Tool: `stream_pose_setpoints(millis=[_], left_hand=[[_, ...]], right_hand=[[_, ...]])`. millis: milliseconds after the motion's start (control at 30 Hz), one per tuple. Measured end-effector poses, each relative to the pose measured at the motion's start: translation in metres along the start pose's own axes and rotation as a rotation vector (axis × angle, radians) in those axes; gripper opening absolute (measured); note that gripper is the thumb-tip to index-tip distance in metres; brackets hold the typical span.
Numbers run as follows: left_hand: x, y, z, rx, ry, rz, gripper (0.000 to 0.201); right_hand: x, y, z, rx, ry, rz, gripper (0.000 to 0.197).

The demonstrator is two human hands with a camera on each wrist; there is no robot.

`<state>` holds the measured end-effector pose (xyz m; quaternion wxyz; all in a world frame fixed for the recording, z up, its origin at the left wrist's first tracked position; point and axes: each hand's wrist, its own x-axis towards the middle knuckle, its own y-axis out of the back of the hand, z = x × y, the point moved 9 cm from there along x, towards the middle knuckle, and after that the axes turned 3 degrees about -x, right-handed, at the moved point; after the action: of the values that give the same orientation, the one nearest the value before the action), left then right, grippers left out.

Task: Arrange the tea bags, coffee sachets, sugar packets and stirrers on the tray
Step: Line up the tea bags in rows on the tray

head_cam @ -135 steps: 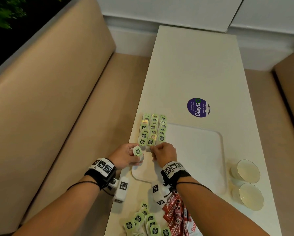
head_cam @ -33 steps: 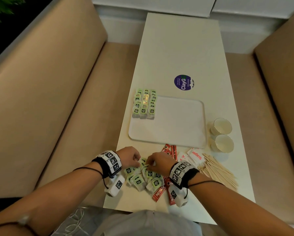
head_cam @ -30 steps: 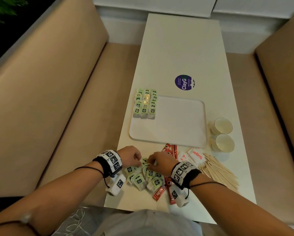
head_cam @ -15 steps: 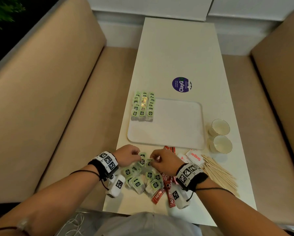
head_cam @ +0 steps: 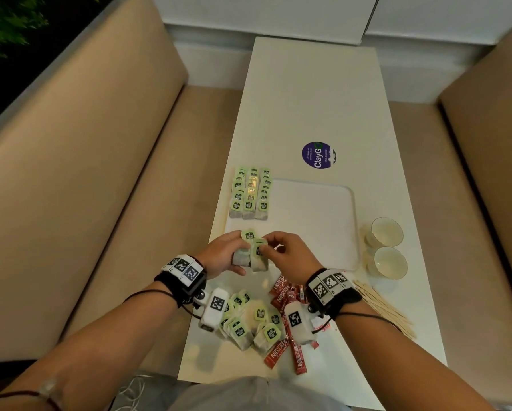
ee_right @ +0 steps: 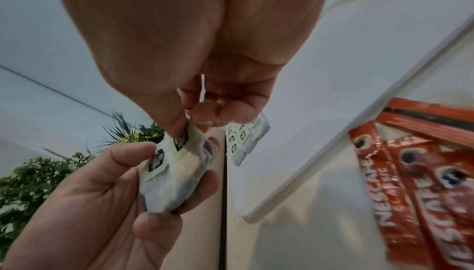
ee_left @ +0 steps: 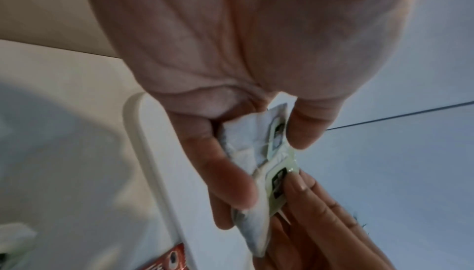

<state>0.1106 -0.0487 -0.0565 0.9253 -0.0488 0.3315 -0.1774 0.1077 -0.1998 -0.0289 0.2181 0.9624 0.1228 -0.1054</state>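
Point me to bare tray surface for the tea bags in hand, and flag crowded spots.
Free: the white rectangular tray, from the rows of green-tagged tea bags at its far-left corner across to its right rim beside two small glass cups. Crowded: the table's near edge, with loose tea bags, red coffee sachets and wooden stirrers.

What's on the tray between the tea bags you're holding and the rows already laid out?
Nothing: bare white tray separates the held tea bags from the green-tagged tea bag rows, as the head view shows.
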Motion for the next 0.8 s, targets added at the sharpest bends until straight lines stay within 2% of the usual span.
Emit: stream_pose_setpoints(millis=[167,300,367,500,600,733,800], left_hand=[[0.001,-0.004,0.014,0.044,-0.083,-0.049,0.031],[0.007,0.005,0.012,0.085,-0.091,0.011,0.022],[0.011,0.012,0.011,0.078,-0.092,0.056,0.024],[0.017,0.024,0.012,0.059,-0.108,0.142,0.016],[0.023,0.035,0.009,0.034,-0.105,0.196,0.016],[0.036,0.053,0.002,0.018,-0.076,0.235,0.038],[0.041,0.059,0.001,0.013,-0.072,0.242,0.036]], right_hand=[[0.015,0.001,-0.002,0.096,0.0,0.008,0.014],[0.021,0.002,0.001,0.15,-0.033,0.053,0.015],[0.022,0.0,0.008,0.156,-0.073,0.07,0.022],[0.021,-0.013,0.02,0.088,-0.102,-0.024,0.032],[0.026,-0.021,0.028,0.087,-0.122,-0.05,0.026],[0.04,-0.021,0.037,0.067,-0.143,-0.002,0.019],[0.048,-0.023,0.04,0.046,-0.142,-0.001,0.018]])
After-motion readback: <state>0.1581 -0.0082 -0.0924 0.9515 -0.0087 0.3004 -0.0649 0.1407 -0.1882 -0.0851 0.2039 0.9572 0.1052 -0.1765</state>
